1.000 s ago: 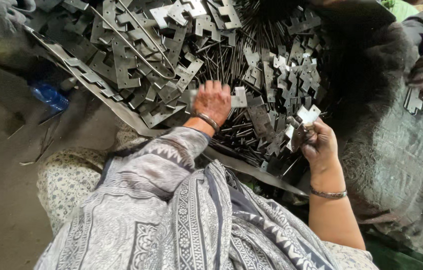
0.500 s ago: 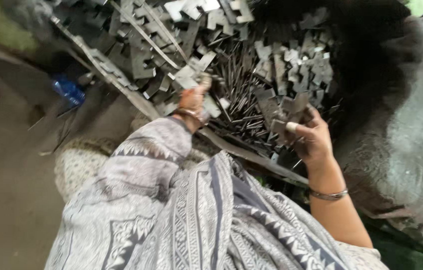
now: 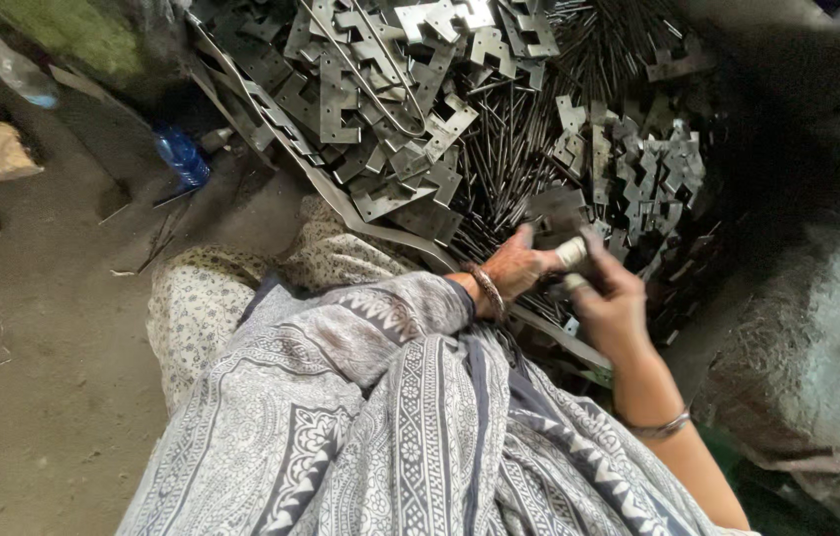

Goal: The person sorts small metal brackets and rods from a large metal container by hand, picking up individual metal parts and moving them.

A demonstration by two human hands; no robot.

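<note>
Before us lies a heap of metal brackets (image 3: 410, 109) and thin rods (image 3: 499, 159). Our left hand (image 3: 519, 266) and right hand (image 3: 611, 303) meet, together pinching a small pale piece (image 3: 571, 252).

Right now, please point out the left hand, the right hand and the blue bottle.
left hand (image 3: 517, 266), head view, back of the hand.
right hand (image 3: 611, 303), head view, back of the hand.
blue bottle (image 3: 182, 156), head view, middle of its body.

Left hand (image 3: 517, 266) and right hand (image 3: 611, 303) meeting over small pale piece (image 3: 571, 252), possibly metal, above bracket pile (image 3: 410, 109).
</note>
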